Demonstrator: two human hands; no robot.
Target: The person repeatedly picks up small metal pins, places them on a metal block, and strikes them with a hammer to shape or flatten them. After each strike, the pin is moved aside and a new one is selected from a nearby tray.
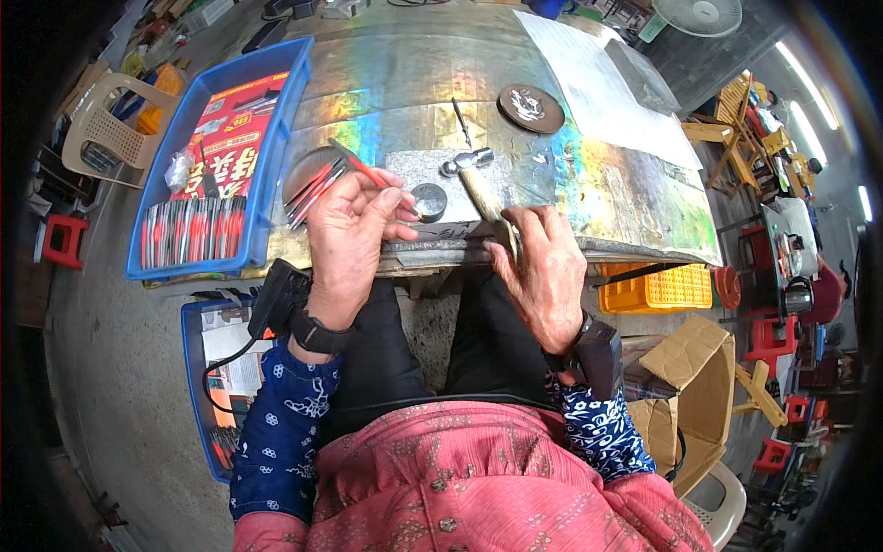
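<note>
My left hand [351,225] is closed, pinching a slim red-and-dark stick-shaped piece [366,171] between thumb and fingers. Beside it, several similar red and black pieces [311,195] lie bunched, partly hidden by the hand. My right hand [544,267] wraps round the lower end of a hammer's [480,191] wooden handle at the table's front edge. The metal hammer head rests on a grey speckled slab [405,170]. A small round dark metal block [430,201] stands between my hands, close to my left fingertips.
A blue tray [292,120] at left holds a red printed sheet and a row of similar pieces [193,232]. Farther back are a thin dark tool [461,120], a brown dish [543,116] with white bits, and white paper [589,78]. A yellow crate [658,288] and cardboard box [704,396] stand at right.
</note>
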